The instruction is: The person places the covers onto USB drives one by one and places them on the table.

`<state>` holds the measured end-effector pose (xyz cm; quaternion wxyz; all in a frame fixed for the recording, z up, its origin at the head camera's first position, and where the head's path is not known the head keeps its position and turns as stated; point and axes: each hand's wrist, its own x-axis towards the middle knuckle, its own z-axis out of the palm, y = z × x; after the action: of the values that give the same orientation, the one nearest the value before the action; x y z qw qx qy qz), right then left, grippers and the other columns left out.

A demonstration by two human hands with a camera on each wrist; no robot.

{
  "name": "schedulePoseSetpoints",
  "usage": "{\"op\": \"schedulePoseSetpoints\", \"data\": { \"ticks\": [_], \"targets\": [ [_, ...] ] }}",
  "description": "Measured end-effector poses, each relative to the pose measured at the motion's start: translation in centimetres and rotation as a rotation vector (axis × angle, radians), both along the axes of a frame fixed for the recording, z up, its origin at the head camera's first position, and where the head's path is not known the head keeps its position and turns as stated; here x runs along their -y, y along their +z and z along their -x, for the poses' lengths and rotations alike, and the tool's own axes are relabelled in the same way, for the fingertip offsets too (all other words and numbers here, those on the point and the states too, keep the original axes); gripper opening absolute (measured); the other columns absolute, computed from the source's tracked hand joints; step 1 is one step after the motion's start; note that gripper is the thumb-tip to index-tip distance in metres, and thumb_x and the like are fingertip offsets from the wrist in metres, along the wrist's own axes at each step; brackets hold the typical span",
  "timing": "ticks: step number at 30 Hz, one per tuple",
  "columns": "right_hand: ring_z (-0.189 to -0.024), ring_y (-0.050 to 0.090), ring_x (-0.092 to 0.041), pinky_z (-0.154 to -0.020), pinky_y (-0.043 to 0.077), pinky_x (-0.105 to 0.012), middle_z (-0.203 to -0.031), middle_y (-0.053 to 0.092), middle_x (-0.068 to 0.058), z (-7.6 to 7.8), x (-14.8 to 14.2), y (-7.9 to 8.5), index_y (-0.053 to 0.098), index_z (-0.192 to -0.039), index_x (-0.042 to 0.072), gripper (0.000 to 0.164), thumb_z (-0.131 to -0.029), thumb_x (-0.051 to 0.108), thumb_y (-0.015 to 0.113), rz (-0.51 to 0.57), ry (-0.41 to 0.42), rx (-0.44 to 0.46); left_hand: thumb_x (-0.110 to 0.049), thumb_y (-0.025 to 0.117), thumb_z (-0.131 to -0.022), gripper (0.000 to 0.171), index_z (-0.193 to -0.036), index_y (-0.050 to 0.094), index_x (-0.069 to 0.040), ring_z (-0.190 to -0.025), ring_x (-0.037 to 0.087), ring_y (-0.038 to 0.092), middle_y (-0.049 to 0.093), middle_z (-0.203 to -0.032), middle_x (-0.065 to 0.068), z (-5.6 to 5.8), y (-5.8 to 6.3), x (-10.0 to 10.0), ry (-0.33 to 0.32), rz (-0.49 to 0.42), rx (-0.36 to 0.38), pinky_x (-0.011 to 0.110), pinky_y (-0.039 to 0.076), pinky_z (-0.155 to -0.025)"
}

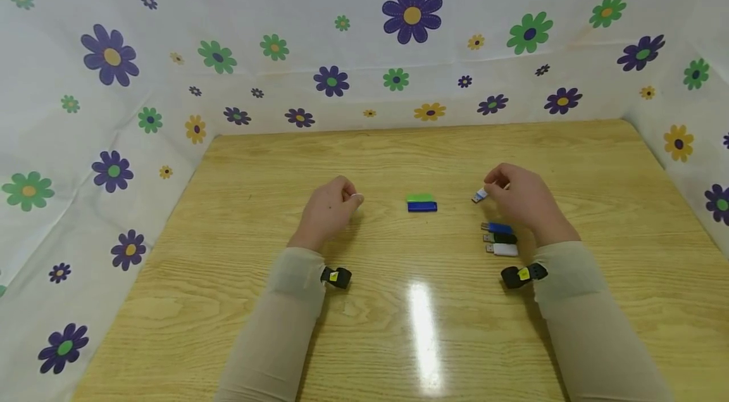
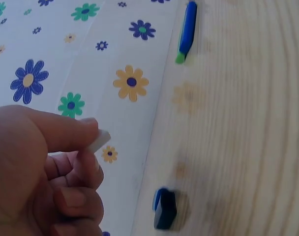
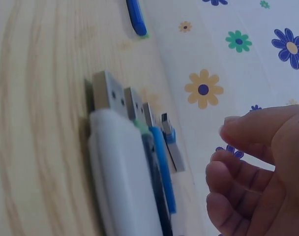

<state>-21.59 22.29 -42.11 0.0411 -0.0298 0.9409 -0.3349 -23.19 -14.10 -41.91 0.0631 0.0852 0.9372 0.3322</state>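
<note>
My left hand (image 1: 330,211) pinches a small white cap (image 2: 99,141) between thumb and forefinger, above the table. Below it in the left wrist view stand a dark small piece (image 2: 165,210) and a blue one behind it; the hand hides them in the head view. My right hand (image 1: 523,198) is beside a white-and-blue USB stick (image 1: 480,195); the right wrist view shows its thumb and loosely bent fingers apart from the stick (image 3: 175,153), with nothing between them. Nearer me lie a blue USB stick (image 1: 501,228), a black one (image 1: 504,238) and a white one (image 1: 504,250), side by side, metal plugs pointing left.
Between the hands, a blue stick-shaped piece (image 1: 422,207) lies against a green one (image 1: 420,198). The wooden table (image 1: 370,326) meets a flower-patterned cloth (image 1: 364,16) at the back and sides. Each wrist wears a black strap.
</note>
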Motion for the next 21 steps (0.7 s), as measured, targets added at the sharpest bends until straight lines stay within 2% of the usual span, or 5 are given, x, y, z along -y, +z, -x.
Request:
{"op": "schedulePoseSetpoints", "data": {
  "ticks": [8, 14, 17, 21],
  "targets": [
    [-0.118, 0.05, -0.044, -0.1, 0.04, -0.062, -0.137, 0.046, -0.025, 0.4, -0.8, -1.0, 0.056, -0.141, 0.006, 0.041, -0.102, 0.012, 0.044, -0.073, 0.081, 0.045, -0.035, 0.059, -0.104, 0.02, -0.103, 0.059, -0.015, -0.065, 0.021, 0.054, 0.061, -0.086, 0.004, -0.9, -0.2, -2.5, -0.054, -0.121, 0.054, 0.034, 0.046, -0.056],
    [-0.13, 0.042, -0.049, -0.105, 0.033, -0.066, -0.148, 0.038, -0.028, 0.5, -0.9, -1.3, 0.049, -0.149, 0.007, 0.052, -0.098, 0.007, 0.04, -0.087, 0.138, 0.064, -0.034, 0.057, -0.105, 0.019, -0.104, 0.056, -0.015, -0.076, 0.021, 0.054, 0.061, -0.091, 0.003, -1.6, -0.2, -3.8, -0.108, -0.167, 0.047, 0.036, 0.046, -0.064],
    [-0.127, 0.045, -0.048, -0.103, 0.036, -0.063, -0.146, 0.04, -0.028, 0.4, -0.8, -1.2, 0.049, -0.149, 0.006, 0.055, -0.095, 0.004, 0.041, -0.103, 0.16, 0.061, -0.034, 0.057, -0.105, 0.018, -0.105, 0.056, -0.015, -0.08, 0.021, 0.054, 0.06, -0.094, 0.003, -1.7, -0.3, -4.2, -0.127, -0.192, 0.055, 0.037, 0.046, -0.068],
    [-0.11, 0.051, -0.04, -0.094, 0.042, -0.057, -0.133, 0.048, -0.026, 0.5, -0.7, -1.3, 0.054, -0.145, 0.003, 0.051, -0.094, 0.005, 0.047, -0.136, 0.174, 0.049, -0.034, 0.058, -0.105, 0.017, -0.108, 0.056, -0.017, -0.084, 0.021, 0.055, 0.061, -0.096, 0.002, -1.9, -0.5, -4.7, -0.149, -0.215, 0.073, 0.038, 0.047, -0.072]
  ]
}}
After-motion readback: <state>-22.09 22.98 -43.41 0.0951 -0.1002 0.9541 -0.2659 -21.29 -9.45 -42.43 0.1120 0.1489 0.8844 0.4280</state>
